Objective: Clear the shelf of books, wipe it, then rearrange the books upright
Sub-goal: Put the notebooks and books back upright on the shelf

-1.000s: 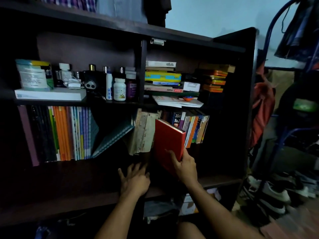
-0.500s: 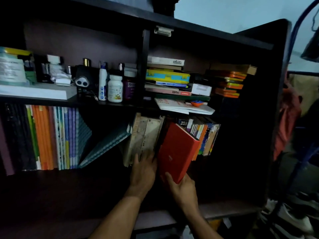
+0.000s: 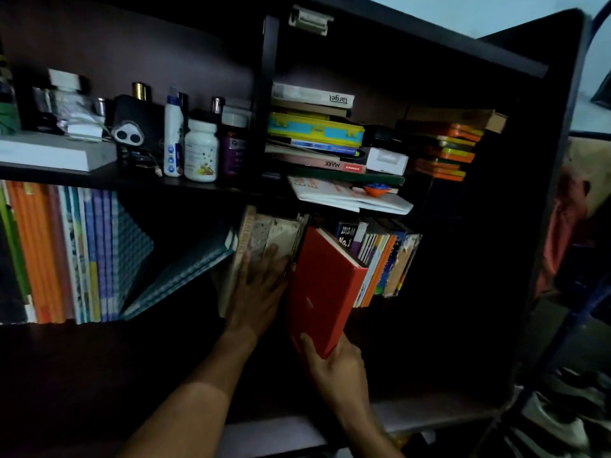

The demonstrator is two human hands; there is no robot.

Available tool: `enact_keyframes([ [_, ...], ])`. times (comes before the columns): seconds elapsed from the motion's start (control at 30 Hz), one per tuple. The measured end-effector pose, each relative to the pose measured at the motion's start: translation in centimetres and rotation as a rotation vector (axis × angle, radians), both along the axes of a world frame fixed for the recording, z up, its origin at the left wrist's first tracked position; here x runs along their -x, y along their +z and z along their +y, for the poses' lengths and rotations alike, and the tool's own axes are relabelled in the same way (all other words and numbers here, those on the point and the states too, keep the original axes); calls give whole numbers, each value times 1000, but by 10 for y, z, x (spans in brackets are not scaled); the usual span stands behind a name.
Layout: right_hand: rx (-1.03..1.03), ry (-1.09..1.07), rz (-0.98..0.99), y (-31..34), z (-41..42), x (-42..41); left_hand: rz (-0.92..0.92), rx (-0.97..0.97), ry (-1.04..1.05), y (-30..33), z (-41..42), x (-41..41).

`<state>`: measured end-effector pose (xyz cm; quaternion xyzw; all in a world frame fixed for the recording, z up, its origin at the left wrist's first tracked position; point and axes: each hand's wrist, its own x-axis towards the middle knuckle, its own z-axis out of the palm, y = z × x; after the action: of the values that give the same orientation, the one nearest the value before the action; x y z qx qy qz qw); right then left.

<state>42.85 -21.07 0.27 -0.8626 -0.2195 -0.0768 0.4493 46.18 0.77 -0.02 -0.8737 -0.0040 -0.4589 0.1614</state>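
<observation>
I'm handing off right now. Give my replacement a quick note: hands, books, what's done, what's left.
Left hand presses flat on the pale worn books, bracing them.
Right hand grips the red book at its lower corner; it is tilted and partly out of the row.
Lower shelf still holds most books; one teal book leans.
Done: little. Left: clear, wipe, restack upright.

home bedroom: bookshelf [image 3: 545,160], toiletries [image 3: 200,150]

You have two hands in view, the left hand [image 3: 261,289] and the right hand [image 3: 334,365], and one red book [image 3: 325,289]. Left of it stand three pale worn books [image 3: 269,239]. Above those, count one white pill bottle [image 3: 201,150], one purple jar [image 3: 233,147] and one white squeeze bottle [image 3: 173,133].
</observation>
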Motion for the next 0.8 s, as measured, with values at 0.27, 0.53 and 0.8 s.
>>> enact_keyframes([
  [0.27, -128, -38, -15, -2, -2, 1, -7, 31, 6, -2, -9, -2],
  [0.53, -211, -111, -42, 1, -4, 2, 127, -150, -32, -12, -6, -13],
  [0.8, -158, -55, -60, -2, -2, 3, -88, -32, -74, -3, -6, -7],
])
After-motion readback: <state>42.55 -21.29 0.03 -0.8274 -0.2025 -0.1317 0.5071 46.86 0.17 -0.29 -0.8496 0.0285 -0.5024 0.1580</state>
